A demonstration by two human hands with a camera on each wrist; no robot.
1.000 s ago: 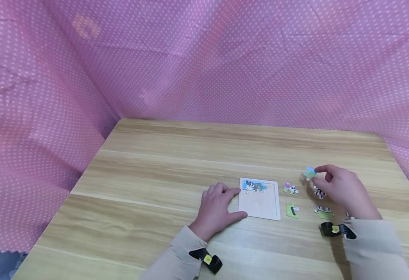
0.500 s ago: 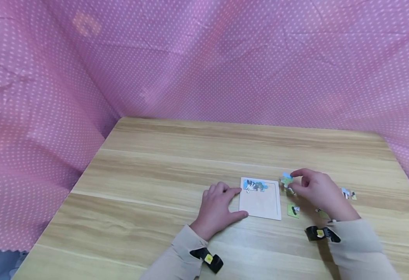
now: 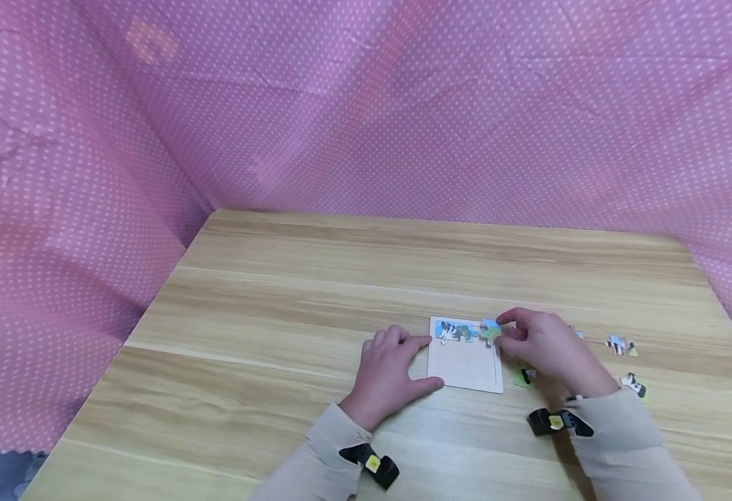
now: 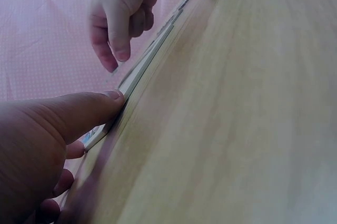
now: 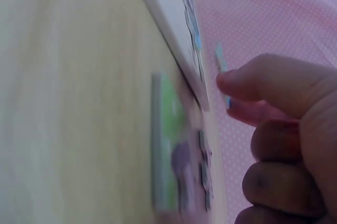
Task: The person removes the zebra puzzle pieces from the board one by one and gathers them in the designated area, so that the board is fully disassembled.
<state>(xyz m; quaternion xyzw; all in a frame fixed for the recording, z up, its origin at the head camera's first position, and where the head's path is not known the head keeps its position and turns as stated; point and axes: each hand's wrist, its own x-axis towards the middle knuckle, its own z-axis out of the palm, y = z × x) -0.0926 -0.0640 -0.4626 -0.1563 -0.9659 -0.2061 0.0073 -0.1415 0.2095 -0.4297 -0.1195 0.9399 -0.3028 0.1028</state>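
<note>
My right hand (image 3: 544, 346) pinches a blue and green puzzle piece (image 3: 490, 331) between thumb and index finger. In the head view this piece overlaps the top right corner of the square puzzle board (image 3: 463, 367). From the right wrist view, the piece (image 5: 221, 60) is seen edge-on, above the level of the board (image 5: 174, 18). Fitted pieces with a zebra picture (image 3: 454, 332) lie along the board's upper left. My left hand (image 3: 386, 379) rests at the board's left side, index fingertip at the edge and thumb near the lower left corner, the two spread apart.
Loose pieces lie right of the board: a green one (image 3: 524, 376) close by, a striped one (image 3: 616, 344) and a zebra head piece (image 3: 634, 385) farther right. My right hand hides others. Pink dotted cloth (image 3: 366, 125) hangs behind the wooden table (image 3: 278, 313).
My right hand has moved left with the pinched piece, from above the loose pieces to the board's top right corner. The left hand and the board have stayed in place.
</note>
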